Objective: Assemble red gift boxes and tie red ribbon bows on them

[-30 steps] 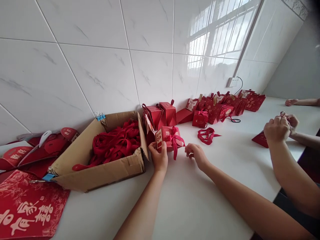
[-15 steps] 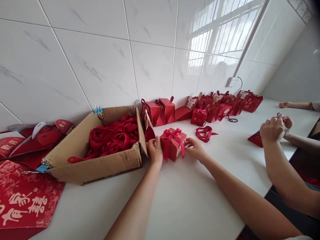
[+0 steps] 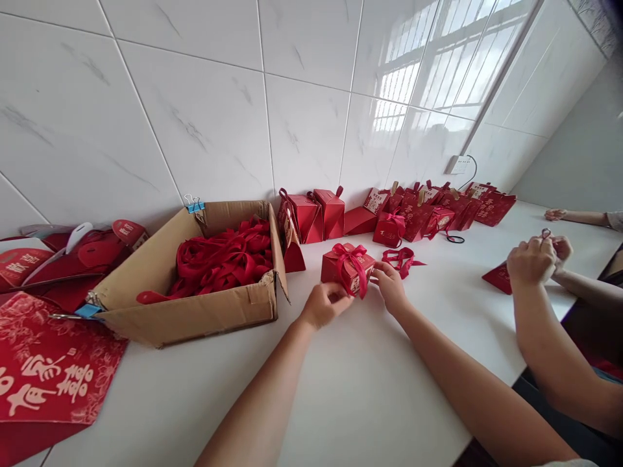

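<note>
A small red gift box (image 3: pixel 335 266) tied with a dark pink ribbon bow (image 3: pixel 354 259) stands on the white table in front of me. My left hand (image 3: pixel 325 305) is at its near lower edge, thumb and fingers curled against the box and partly over the hanging ribbon end. At the right side of the box, my right hand (image 3: pixel 390 287) has its fingertips pressed to the wall. Just behind that hand lies a loose loop of ribbon (image 3: pixel 403 261). To the left, a cardboard box (image 3: pixel 195 318) holds a heap of red ribbon (image 3: pixel 224 256).
Red gift boxes (image 3: pixel 306 217) and several red gift bags (image 3: pixel 416 217) line the tiled wall. Red printed packaging (image 3: pixel 53 370) lies at the left. At the right, another person's hands (image 3: pixel 535 259) work above a small red box (image 3: pixel 497 279). A further person's hand (image 3: pixel 555 214) rests beyond.
The gift box has turned slightly and now shows more to the right. My left hand has shifted from its left side to its near lower edge. My right hand stays beside it.
</note>
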The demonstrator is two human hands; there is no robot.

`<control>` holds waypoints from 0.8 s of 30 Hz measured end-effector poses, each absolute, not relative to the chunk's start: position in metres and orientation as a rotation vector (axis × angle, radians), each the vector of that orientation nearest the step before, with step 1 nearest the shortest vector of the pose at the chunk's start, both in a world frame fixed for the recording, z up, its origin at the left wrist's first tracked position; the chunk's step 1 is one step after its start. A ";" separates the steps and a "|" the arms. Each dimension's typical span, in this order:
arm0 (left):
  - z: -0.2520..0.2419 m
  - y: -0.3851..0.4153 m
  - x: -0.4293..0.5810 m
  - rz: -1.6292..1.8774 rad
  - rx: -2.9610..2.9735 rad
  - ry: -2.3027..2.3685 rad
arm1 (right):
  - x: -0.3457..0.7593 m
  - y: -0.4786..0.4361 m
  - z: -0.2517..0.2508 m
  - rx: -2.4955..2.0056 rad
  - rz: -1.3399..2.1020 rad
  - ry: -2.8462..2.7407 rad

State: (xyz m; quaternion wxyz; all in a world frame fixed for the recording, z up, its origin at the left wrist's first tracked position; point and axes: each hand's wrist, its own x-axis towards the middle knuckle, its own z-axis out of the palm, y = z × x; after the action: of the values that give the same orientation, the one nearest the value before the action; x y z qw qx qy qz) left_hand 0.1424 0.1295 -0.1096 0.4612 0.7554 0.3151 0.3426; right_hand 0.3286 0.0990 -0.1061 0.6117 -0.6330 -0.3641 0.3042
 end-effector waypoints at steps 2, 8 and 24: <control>-0.110 0.127 0.142 0.793 1.964 0.758 | 0.332 0.100 -0.105 -1.439 0.699 -0.765; -0.109 0.137 0.146 0.939 2.109 1.197 | 0.351 0.099 -0.101 -1.475 0.632 -0.539; -0.105 0.129 0.149 0.634 2.515 1.388 | 0.317 0.101 -0.114 -1.737 0.531 -1.259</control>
State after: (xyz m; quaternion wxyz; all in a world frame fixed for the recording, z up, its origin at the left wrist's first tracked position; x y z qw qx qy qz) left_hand 0.1492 0.1294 -0.1049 0.0996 0.8507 0.4694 0.2146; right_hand 0.3169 0.1011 -0.1136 0.4490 -0.7023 -0.5090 0.2146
